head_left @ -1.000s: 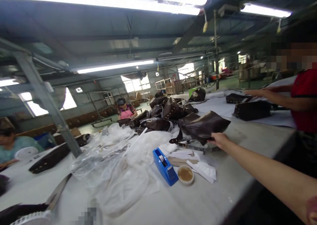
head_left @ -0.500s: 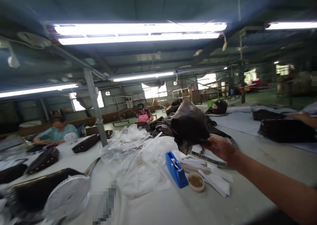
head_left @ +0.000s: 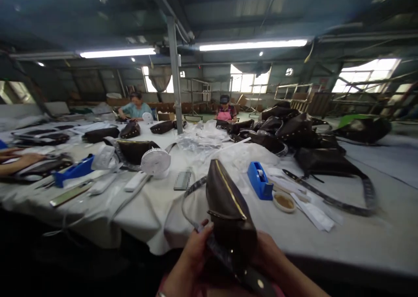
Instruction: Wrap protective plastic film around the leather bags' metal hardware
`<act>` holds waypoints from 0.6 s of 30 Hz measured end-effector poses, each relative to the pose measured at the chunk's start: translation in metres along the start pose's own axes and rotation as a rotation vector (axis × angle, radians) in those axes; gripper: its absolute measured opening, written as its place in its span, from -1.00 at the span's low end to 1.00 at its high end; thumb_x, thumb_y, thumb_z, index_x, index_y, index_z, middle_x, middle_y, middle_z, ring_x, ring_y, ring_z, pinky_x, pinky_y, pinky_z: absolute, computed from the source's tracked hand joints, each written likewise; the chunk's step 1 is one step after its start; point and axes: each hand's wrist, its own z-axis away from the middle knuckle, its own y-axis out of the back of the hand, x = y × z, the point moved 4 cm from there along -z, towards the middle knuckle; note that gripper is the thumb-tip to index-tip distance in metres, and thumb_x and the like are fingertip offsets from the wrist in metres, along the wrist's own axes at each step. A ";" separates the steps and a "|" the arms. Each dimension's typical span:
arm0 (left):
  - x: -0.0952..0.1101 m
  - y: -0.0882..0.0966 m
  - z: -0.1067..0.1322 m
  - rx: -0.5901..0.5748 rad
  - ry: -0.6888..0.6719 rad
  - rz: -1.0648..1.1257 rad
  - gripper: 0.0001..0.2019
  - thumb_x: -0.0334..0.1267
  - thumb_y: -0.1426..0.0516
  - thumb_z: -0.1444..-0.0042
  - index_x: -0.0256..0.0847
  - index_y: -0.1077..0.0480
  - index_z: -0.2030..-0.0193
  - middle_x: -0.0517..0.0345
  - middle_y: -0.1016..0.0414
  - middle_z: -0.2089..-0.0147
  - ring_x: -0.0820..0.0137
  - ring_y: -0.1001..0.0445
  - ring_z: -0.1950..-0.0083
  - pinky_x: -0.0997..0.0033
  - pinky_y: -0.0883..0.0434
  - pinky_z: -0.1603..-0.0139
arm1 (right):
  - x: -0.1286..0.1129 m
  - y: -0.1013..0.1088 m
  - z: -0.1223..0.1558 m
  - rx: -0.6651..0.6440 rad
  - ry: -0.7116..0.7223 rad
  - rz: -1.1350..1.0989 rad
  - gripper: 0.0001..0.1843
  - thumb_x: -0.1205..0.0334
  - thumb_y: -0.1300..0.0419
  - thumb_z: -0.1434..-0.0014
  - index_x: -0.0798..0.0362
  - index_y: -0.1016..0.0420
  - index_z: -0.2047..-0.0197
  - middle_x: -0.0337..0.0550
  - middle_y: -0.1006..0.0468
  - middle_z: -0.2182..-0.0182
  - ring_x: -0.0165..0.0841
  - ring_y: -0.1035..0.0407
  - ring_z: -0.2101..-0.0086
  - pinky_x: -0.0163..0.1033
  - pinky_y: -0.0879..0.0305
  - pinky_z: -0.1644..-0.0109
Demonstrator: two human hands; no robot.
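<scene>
A dark brown leather bag [head_left: 225, 192] with a gold zip stands on end close to my body, at the table's front edge. My left hand [head_left: 197, 247] grips its left side near the bottom, thumb up against the leather. On the other side my right hand [head_left: 266, 249] holds it, with the fingers hidden behind the bag. A strap [head_left: 187, 205], partly wrapped in plastic, loops out to the left. Below, a strap end with metal studs [head_left: 259, 283] hangs down towards me.
A blue tape dispenser [head_left: 259, 181] and a round tub of brown paste [head_left: 284, 202] stand to the right. Behind lie crumpled plastic [head_left: 209, 138] and a pile of dark bags [head_left: 297, 129]. A white fan [head_left: 156, 161] stands left. Co-workers sit across the table; another person's hands [head_left: 24, 161] work far left.
My view has swung left and down. My right hand has brought a dark bag from the pile to my body, where both hands now hold it.
</scene>
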 end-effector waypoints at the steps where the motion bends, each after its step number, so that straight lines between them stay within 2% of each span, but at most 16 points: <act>1: -0.002 0.010 -0.003 0.064 -0.018 -0.043 -0.27 -0.04 -0.40 0.08 -0.33 -0.34 -0.20 -0.11 -0.64 0.22 0.14 -0.64 0.22 0.26 -0.53 0.25 | 0.008 0.004 -0.001 0.039 -0.045 0.017 -0.73 -0.02 -0.14 -0.06 -0.04 -0.53 0.43 -0.15 -0.57 0.56 -0.11 -0.52 0.40 -0.14 -0.41 0.39; 3: -0.004 0.026 -0.010 0.149 -0.036 -0.094 -0.20 -0.13 -0.43 0.13 -0.33 -0.27 -0.24 -0.04 -0.63 0.26 0.22 -0.63 0.28 0.35 -0.50 0.31 | 0.022 0.017 -0.005 0.125 -0.110 0.061 -0.78 0.04 -0.17 0.01 -0.01 -0.50 0.50 -0.14 -0.53 0.61 -0.12 -0.49 0.44 -0.12 -0.40 0.38; 5: 0.000 0.035 -0.017 0.172 -0.061 -0.124 -0.29 -0.13 -0.43 0.13 -0.33 -0.35 -0.15 -0.02 -0.63 0.27 0.24 -0.62 0.29 0.38 -0.49 0.32 | 0.026 0.032 -0.007 0.199 -0.140 0.117 -0.82 0.10 -0.18 0.06 0.02 -0.50 0.50 -0.09 -0.56 0.56 -0.10 -0.49 0.40 -0.07 -0.42 0.29; 6: 0.003 0.037 -0.020 0.179 -0.082 -0.144 -0.37 -0.11 -0.42 0.12 -0.32 -0.40 -0.07 -0.02 -0.63 0.28 0.24 -0.61 0.30 0.38 -0.49 0.33 | 0.023 0.039 -0.006 0.228 -0.143 0.138 -0.81 0.11 -0.18 0.05 0.03 -0.52 0.46 -0.05 -0.60 0.47 -0.08 -0.50 0.34 -0.05 -0.43 0.22; 7: 0.006 0.039 -0.022 0.183 -0.104 -0.164 -0.45 -0.09 -0.41 0.12 -0.31 -0.44 0.01 -0.01 -0.64 0.29 0.24 -0.61 0.30 0.38 -0.48 0.33 | 0.014 0.045 -0.003 0.262 -0.123 0.152 -0.78 0.11 -0.17 0.03 0.04 -0.55 0.37 0.00 -0.63 0.35 -0.07 -0.50 0.25 -0.05 -0.43 0.15; 9: 0.013 0.041 -0.024 0.195 -0.149 -0.207 -0.53 -0.07 -0.40 0.11 -0.29 -0.47 0.10 0.00 -0.64 0.30 0.23 -0.60 0.31 0.37 -0.47 0.34 | -0.020 0.052 0.006 0.340 0.006 0.177 -0.69 0.08 -0.14 -0.09 0.03 -0.55 0.17 0.06 -0.58 0.05 -0.08 -0.45 0.05 -0.07 -0.41 0.02; 11: 0.018 0.038 -0.024 0.221 -0.194 -0.259 -0.55 -0.08 -0.38 0.09 -0.27 -0.45 0.11 0.04 -0.62 0.32 0.25 -0.58 0.33 0.37 -0.46 0.35 | -0.075 0.049 0.021 0.383 0.301 0.234 -0.69 0.08 -0.10 -0.22 0.03 -0.52 0.07 0.08 -0.47 -0.11 -0.09 -0.37 -0.09 -0.06 -0.37 -0.08; 12: 0.020 0.035 -0.024 0.233 -0.221 -0.286 -0.56 -0.08 -0.36 0.07 -0.27 -0.44 0.10 0.06 -0.62 0.32 0.26 -0.57 0.33 0.37 -0.46 0.33 | -0.104 0.041 0.028 0.328 0.443 0.288 -0.69 0.11 -0.10 -0.25 0.02 -0.50 0.01 0.06 -0.43 -0.16 -0.11 -0.34 -0.12 -0.03 -0.33 -0.14; 13: 0.023 0.031 -0.023 0.242 -0.251 -0.315 -0.56 -0.08 -0.35 0.06 -0.26 -0.43 0.09 0.07 -0.61 0.31 0.27 -0.57 0.31 0.37 -0.46 0.30 | -0.130 0.029 0.034 0.218 0.557 0.355 -0.64 0.13 -0.15 -0.24 0.00 -0.47 -0.07 0.04 -0.39 -0.20 -0.11 -0.29 -0.17 0.01 -0.24 -0.24; 15: 0.029 0.021 -0.021 0.238 -0.312 -0.378 -0.56 -0.09 -0.35 0.07 -0.25 -0.43 0.09 0.09 -0.61 0.29 0.27 -0.56 0.28 0.37 -0.46 0.24 | -0.166 0.002 0.043 -0.002 0.686 0.527 -0.42 0.10 -0.29 -0.12 -0.02 -0.39 -0.22 0.01 -0.40 -0.21 -0.04 -0.21 -0.23 0.10 -0.07 -0.35; 16: 0.033 0.016 -0.019 0.230 -0.341 -0.413 -0.56 -0.10 -0.36 0.09 -0.25 -0.44 0.10 0.10 -0.60 0.30 0.26 -0.56 0.27 0.36 -0.46 0.23 | -0.174 -0.010 0.044 -0.071 0.697 0.603 -0.33 0.09 -0.33 -0.07 -0.01 -0.37 -0.25 0.02 -0.43 -0.19 0.01 -0.18 -0.24 0.17 -0.02 -0.36; 17: 0.037 0.013 -0.016 0.224 -0.368 -0.448 -0.56 -0.11 -0.37 0.12 -0.25 -0.45 0.11 0.11 -0.60 0.32 0.25 -0.55 0.28 0.36 -0.46 0.22 | -0.177 -0.020 0.045 -0.110 0.686 0.670 -0.36 0.12 -0.33 -0.07 0.02 -0.39 -0.23 0.05 -0.48 -0.13 0.05 -0.20 -0.22 0.21 -0.02 -0.34; 18: 0.043 0.012 -0.014 0.223 -0.391 -0.478 -0.56 -0.12 -0.37 0.14 -0.25 -0.46 0.13 0.12 -0.59 0.34 0.24 -0.54 0.29 0.35 -0.45 0.21 | -0.176 -0.026 0.043 -0.124 0.675 0.709 -0.48 0.17 -0.29 -0.10 0.05 -0.46 -0.15 0.07 -0.55 -0.03 0.05 -0.26 -0.17 0.23 -0.06 -0.29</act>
